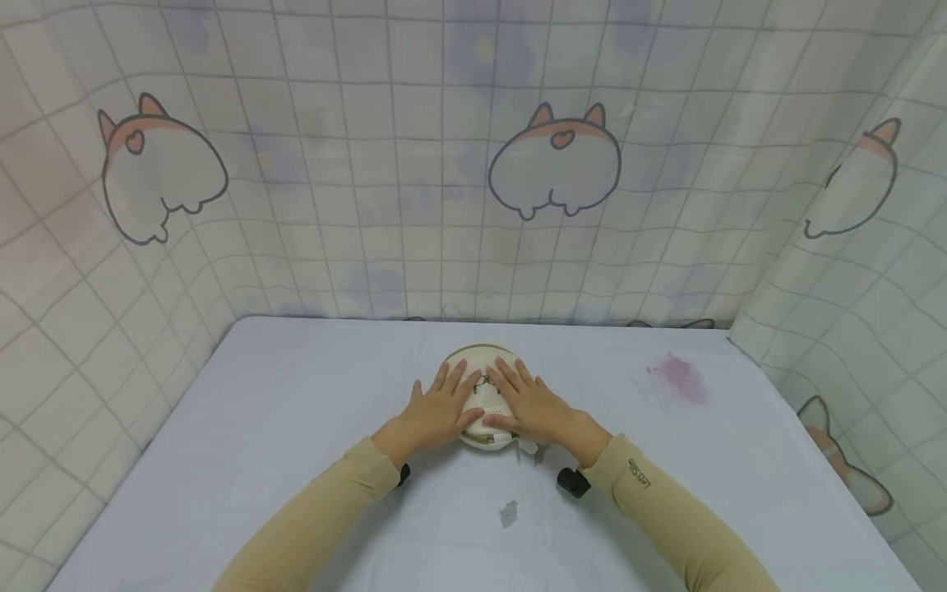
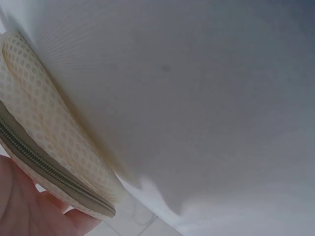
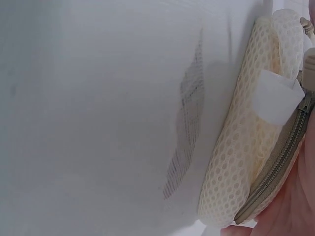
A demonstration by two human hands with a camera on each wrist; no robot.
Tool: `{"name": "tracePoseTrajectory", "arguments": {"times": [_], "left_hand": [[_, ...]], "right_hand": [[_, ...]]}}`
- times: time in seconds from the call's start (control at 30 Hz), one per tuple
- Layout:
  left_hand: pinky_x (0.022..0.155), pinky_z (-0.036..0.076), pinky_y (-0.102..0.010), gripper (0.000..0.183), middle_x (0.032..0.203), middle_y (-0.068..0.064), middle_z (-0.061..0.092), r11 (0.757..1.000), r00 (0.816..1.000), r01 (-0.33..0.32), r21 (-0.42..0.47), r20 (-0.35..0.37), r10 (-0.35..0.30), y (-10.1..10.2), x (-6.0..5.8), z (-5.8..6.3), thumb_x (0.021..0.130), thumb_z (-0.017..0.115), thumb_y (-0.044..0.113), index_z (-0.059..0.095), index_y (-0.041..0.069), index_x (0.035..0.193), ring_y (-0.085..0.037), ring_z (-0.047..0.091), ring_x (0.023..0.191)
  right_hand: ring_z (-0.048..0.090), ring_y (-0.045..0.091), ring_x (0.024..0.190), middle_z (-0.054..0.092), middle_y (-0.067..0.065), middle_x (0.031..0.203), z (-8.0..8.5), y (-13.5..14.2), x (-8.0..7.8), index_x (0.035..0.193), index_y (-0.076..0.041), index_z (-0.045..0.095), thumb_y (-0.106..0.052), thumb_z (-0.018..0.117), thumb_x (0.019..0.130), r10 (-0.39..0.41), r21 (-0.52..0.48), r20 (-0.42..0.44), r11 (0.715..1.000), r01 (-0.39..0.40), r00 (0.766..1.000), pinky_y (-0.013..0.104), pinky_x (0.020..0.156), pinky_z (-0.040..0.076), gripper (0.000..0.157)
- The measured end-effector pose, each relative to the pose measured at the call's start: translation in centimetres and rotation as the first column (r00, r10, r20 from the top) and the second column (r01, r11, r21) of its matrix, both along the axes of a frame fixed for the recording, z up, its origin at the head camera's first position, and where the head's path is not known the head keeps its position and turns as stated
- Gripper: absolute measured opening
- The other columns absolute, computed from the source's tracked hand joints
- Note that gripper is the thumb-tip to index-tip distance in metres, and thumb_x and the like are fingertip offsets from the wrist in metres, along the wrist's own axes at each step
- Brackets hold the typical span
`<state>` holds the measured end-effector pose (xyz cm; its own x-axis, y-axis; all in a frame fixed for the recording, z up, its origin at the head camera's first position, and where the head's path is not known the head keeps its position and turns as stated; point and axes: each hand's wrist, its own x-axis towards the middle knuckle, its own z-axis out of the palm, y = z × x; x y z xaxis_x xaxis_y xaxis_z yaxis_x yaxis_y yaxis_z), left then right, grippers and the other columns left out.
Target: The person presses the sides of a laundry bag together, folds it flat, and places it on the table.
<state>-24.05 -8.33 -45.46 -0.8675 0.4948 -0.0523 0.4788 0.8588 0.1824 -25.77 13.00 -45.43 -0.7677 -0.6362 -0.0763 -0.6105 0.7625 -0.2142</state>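
A round, cream mesh zip bag (image 1: 481, 397) with a small printed face lies flat on the table. My left hand (image 1: 432, 413) rests on its left side, fingers straight and spread. On its right side lies my right hand (image 1: 543, 413), also with straight fingers, and the two thumbs come close together near the bag's front. In the left wrist view the mesh side and zipper (image 2: 49, 172) show beside the palm. The right wrist view shows the zip pull and a white tag (image 3: 278, 97) on the bag's edge. The bag's surface beneath the palms is hidden.
A white cloth covers the table (image 1: 296, 370). It bears a pink stain (image 1: 681, 378) at the right and a small grey mark (image 1: 508, 514) nearer the front. Checked curtains (image 1: 444, 271) with cartoon animals hang behind and at both sides.
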Motion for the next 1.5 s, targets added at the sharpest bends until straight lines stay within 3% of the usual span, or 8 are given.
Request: {"name": "tracePoseTrajectory", "arguments": {"times": [0.37, 0.7, 1.1, 1.5], "left_hand": [[0.1, 0.018, -0.066, 0.066, 0.155, -0.009, -0.002, 0.998, 1.0, -0.011, -0.059, -0.001, 0.011, 0.2, 0.03, 0.15, 0.097, 0.024, 0.054, 0.007, 0.02, 0.151, -0.033, -0.001, 0.139], [0.101, 0.018, -0.065, 0.067, 0.155, -0.006, -0.004, 0.994, 0.999, -0.028, -0.101, 0.015, 0.03, 0.2, -0.19, -0.49, 0.096, 0.022, 0.056, 0.003, 0.023, 0.151, -0.031, -0.002, 0.139], [0.1, 0.02, -0.065, 0.068, 0.154, -0.005, -0.008, 0.994, 0.999, -0.023, -0.11, 0.032, 0.027, 0.14, -0.29, -0.79, 0.095, 0.018, 0.059, 0.0, 0.024, 0.15, -0.031, -0.005, 0.139], [0.101, 0.019, -0.065, 0.068, 0.155, -0.005, -0.008, 0.994, 0.997, -0.034, -0.108, 0.061, 0.041, 0.36, -0.15, -0.19, 0.096, 0.022, 0.057, 0.002, 0.023, 0.151, -0.032, -0.005, 0.139]], "right_hand": [[-0.006, 0.036, 0.137, -0.008, 0.007, 0.154, -0.22, -0.04, -0.11, 0.15, -0.016, -0.001, -0.066, 0.026, 0.09, 0.002, 0.02, 0.001, 1.0, -0.002, 1.0, 0.057, 0.106, 0.015, 0.083], [-0.006, 0.037, 0.137, -0.008, 0.008, 0.154, -0.13, -0.23, 0.26, 0.15, -0.015, 0.0, -0.065, 0.027, 0.09, 0.002, 0.03, 0.006, 1.0, -0.002, 1.0, 0.057, 0.106, 0.015, 0.083], [-0.007, 0.035, 0.138, -0.01, 0.007, 0.154, -0.4, -0.33, 0.21, 0.15, -0.016, -0.002, -0.067, 0.024, 0.09, -0.006, 0.076, -0.008, 0.997, 0.007, 1.0, 0.056, 0.107, 0.015, 0.083], [-0.009, 0.035, 0.137, -0.01, 0.008, 0.154, 0.03, -0.43, 0.28, 0.15, -0.015, -0.003, -0.066, 0.025, 0.09, -0.004, 0.08, 0.016, 0.997, 0.003, 1.0, 0.057, 0.107, 0.014, 0.083]]}}
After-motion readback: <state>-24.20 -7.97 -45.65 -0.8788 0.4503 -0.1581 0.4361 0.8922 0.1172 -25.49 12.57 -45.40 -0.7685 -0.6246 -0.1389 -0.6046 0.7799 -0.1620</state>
